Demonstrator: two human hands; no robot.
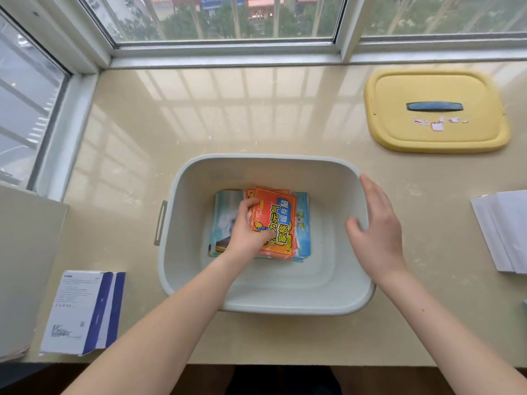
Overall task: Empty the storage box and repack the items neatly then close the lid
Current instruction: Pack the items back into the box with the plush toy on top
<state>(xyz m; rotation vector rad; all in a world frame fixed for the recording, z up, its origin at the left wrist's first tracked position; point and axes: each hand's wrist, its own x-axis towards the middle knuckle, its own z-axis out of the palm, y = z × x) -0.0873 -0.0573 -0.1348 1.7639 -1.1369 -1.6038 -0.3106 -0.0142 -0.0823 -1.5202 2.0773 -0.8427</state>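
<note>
Nearest me, a white-and-blue carton (82, 312) sits left of the grey storage box (285, 309), smooth rounded plastic on the glossy beige sill (228, 115). The left hand (246, 226) is down inside it, fingers curled onto the orange packets (278, 220) atop a flat blue stack (303, 235). Hard to tell if they're under the edge. The right hand (376, 226) is loose and spread at the right rim, bracing I'd guess. I'd pinch the slick pile whole and keep it square. The yellow lid (436, 109) lies off, far right.

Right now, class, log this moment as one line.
left hand grips packets in box | right hand open at box rim | lid off, apart
</note>
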